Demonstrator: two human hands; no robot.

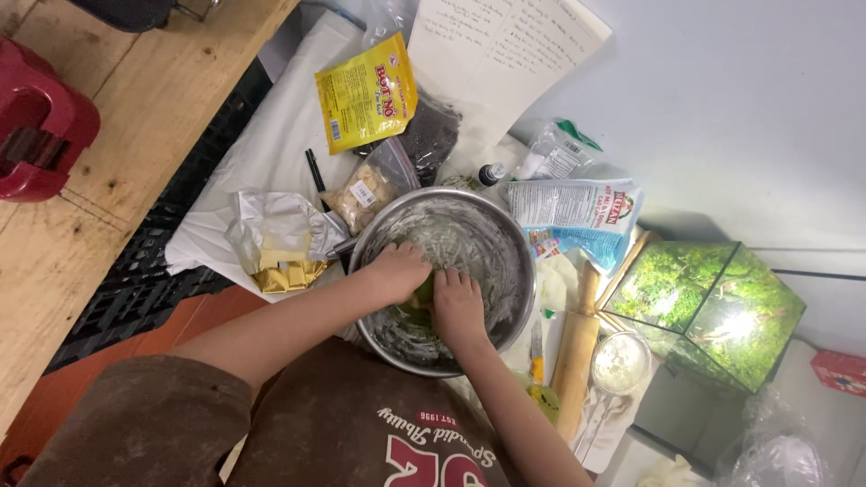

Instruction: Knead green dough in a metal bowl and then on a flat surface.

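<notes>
We work on a white cloth [271, 153] spread over a dark crate [144, 280], beside a long wooden bench [135, 99]. The big metal mixing bowl [505, 243] sits in the middle of the cloth, and its inside is smeared with white flour.

Both our hands are down in the bowl. Our left hand [397, 271] and our right hand [457, 307] press side by side on a lump of yellow-green dough [422, 293]. The dough lies at the near side of the bowl, mostly hidden under our hands. Our fingers are curled over it and push down, so each hand holds the dough in a soft squeeze.

To knead well, we think we should push with the heels of our hands, fold the lump over, and turn it a little each time. It helps to keep the bowl from sliding on the cloth, and to pick up the flour stuck on the sides.

Around the bowl lie a wooden rolling pin [575, 356], a blue and white flour bag [577, 216], a yellow packet [365, 90], butter in gold foil [284, 266], a small cup of white powder [621, 362] and a tiny dark bottle [492, 173].
</notes>
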